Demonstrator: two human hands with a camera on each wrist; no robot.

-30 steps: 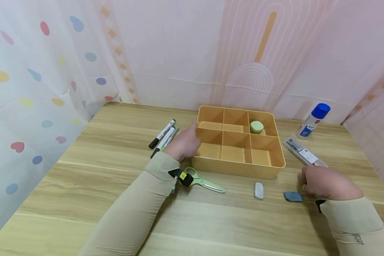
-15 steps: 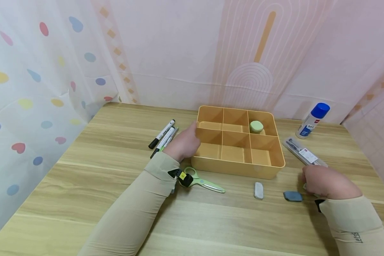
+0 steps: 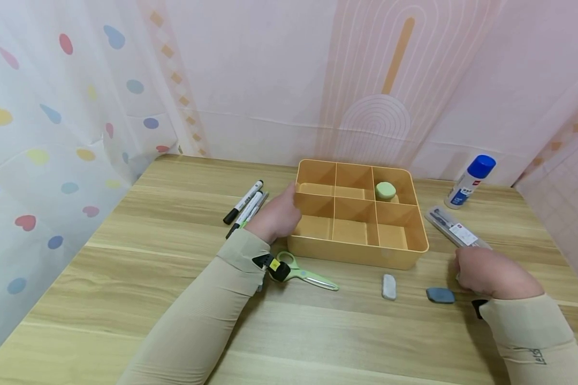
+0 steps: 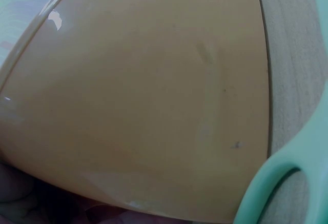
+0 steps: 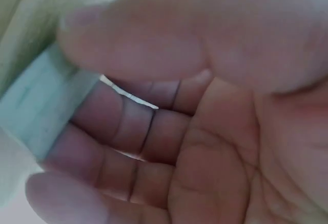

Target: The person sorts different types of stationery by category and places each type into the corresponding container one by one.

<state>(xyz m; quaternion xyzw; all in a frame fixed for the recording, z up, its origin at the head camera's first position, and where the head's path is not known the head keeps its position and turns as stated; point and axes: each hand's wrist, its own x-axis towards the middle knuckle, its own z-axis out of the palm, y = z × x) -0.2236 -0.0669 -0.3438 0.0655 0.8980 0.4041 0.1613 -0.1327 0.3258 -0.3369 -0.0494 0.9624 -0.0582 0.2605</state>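
At the left side of an orange compartment box, my left hand grips the wall. The left wrist view shows that box's smooth side close up, with part of the hand dark at the lower left. My right hand is low over the table, right of the box. Between its thumb and fingers it pinches a pale green eraser, largely hidden from the head view. A blue eraser lies just left of that hand, and a white eraser farther left. A rounded green eraser sits in the back right compartment.
Green scissors lie before the box, beside my left wrist. Several markers are left of the left hand. A clear pen case and an upright blue-capped glue bottle are right of the box. A patterned curtain hangs behind.
The green eraser edge that showed under my right hand is now almost out of sight in the head view. My left hand and the box hold still.
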